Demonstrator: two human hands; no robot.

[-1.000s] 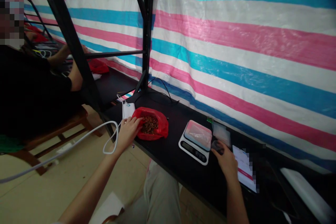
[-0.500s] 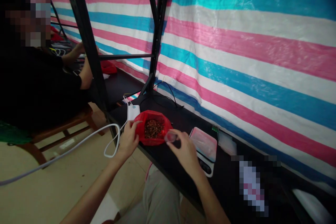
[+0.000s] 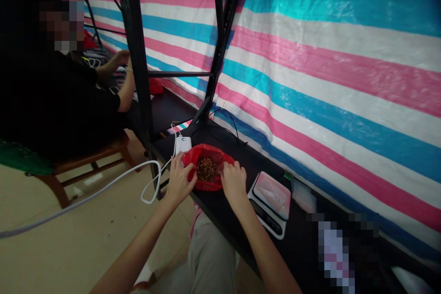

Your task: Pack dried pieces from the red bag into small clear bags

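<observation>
A red plastic bag (image 3: 211,187) stands with its mouth spread on the black shelf, and small brown bead-like pieces (image 3: 208,169) fill its inside. My left hand (image 3: 179,178) pinches the bag's left rim between thumb and fingers. Over the right rim, my right hand (image 3: 234,183) reaches in with its fingers curled down around a small clear cup (image 3: 219,168), which is mostly hidden by the fingers and close to the brown pieces. To the right of this hand lies a white digital scale (image 3: 267,229) with a clear plastic bag (image 3: 274,193) on its plate.
A white power bank (image 3: 183,145) with a white cable (image 3: 151,163) sits behind the bag. Small clear bags (image 3: 303,196) lie beyond the scale. Black metal posts (image 3: 136,55) rise at the left, where another person (image 3: 62,96) sits. A striped sheet (image 3: 310,78) hangs behind.
My right hand has lowered the clear cup into the right side of the bag's mouth. My left hand keeps to the left rim. The view has shifted slightly left.
</observation>
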